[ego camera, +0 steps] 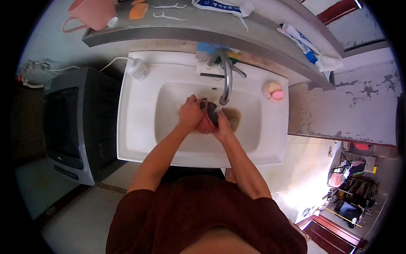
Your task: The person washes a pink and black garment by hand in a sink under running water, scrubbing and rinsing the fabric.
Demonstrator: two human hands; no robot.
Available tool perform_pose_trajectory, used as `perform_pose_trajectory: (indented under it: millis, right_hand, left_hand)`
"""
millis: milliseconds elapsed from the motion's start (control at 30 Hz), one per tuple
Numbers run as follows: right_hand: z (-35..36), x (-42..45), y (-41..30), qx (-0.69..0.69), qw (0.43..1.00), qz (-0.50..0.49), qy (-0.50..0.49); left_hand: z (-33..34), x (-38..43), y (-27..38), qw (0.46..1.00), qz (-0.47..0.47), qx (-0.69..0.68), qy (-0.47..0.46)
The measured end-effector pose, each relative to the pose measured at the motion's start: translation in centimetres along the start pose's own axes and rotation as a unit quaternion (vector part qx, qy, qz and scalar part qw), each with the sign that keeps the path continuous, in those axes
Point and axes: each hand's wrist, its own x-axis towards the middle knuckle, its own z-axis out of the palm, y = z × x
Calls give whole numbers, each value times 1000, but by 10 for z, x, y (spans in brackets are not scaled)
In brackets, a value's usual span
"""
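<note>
Both my hands are down inside the white washbasin (pixel 139 127), holding a red and dark-grey item (pixel 207 125) that looks like a shoe, though its exact kind is unclear. My left hand (pixel 191 111) grips its left side, fingers towards the back of the bowl. On the right side, my right hand (pixel 223 125) holds it by the edge, with some fingers hidden. Water runs from the curved metal faucet (pixel 227 79) onto the dark part. Brownish water (pixel 234 117) lies in the bowl just right of my right hand.
A white bottle (pixel 137 70) stands at the basin's back left corner, pink soap (pixel 278 95) at its right. Overhead, a grey shelf (pixel 177 33) carries a pink mug (pixel 93 14), a toothpaste tube (pixel 222 6) and floss picks. A grey, dark-fronted appliance (pixel 79 127) stands left of the basin.
</note>
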Motion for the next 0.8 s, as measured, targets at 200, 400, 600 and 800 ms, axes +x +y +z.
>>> perform_pose_trajectory:
  millis: [200, 400, 600, 800]
  right_hand:
    - [-106, 25, 18, -311, 945, -96, 19]
    - [-15, -28, 14, -74, 964, 165, 192]
    - [-52, -7, 11, 76, 990, 69, 101]
    - [8, -40, -7, 7, 998, 49, 30]
  left_hand:
    - [18, 23, -61, 973, -156, -122, 119]
    - [69, -60, -41, 981, -116, -152, 28]
    - [23, -62, 42, 932, 50, -333, -135]
    - [48, -12, -14, 807, -213, -549, -42]
